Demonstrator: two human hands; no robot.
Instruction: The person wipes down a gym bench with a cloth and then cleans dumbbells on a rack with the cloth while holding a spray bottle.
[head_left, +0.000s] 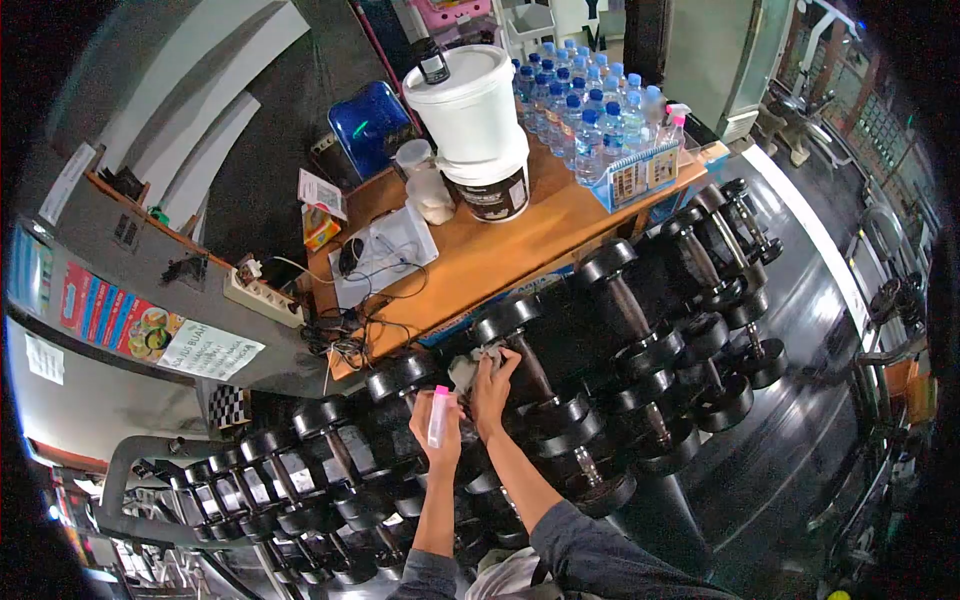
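My left hand [437, 445] is closed around a small transparent bottle [436, 425] with a pink top, tilted slightly. Just to its right, my right hand [490, 395] grips a crumpled grey cloth [464, 373]. The cloth is close to the head of a black dumbbell [398, 377] on the rack; I cannot tell whether they touch. Another dumbbell [532, 362] with a metal handle lies right of my right hand. Part of the cloth is hidden behind my fingers.
Two tiers of dumbbells [340, 455] run across the rack. Behind it, a wooden table [465, 265] bears a stacked pair of white tubs [465, 110], several water bottles [590, 130], a desk calendar [640, 178] and tangled cables [385, 290]. A power strip [263, 298] sits at left.
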